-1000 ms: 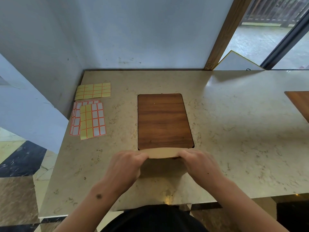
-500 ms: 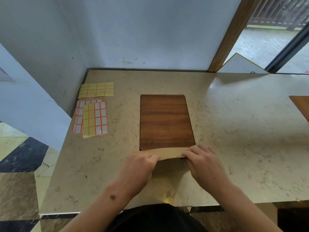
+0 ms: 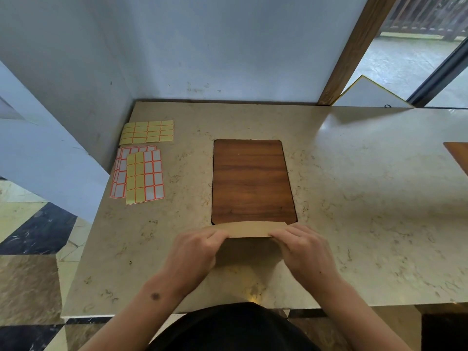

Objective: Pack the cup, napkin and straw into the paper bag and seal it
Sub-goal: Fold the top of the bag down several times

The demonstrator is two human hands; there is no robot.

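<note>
A brown paper bag stands at the near middle of the marble counter, seen from above, its top folded over into a flat strip. My left hand pinches the left end of that fold and my right hand pinches the right end. Both hands hide the bag's sides, and its front lies in shadow between them. Cup, napkin and straw are not visible anywhere.
A dark wooden board lies flat just beyond the bag. Sheets of yellow and white labels and another yellow sheet lie at the left by the wall. A second wooden board's corner shows at the right edge.
The head camera has drifted slightly, shifting the whole scene. My fingers have worked along the bag's folded top; my right hand's fingers are now curled tighter on the fold.
</note>
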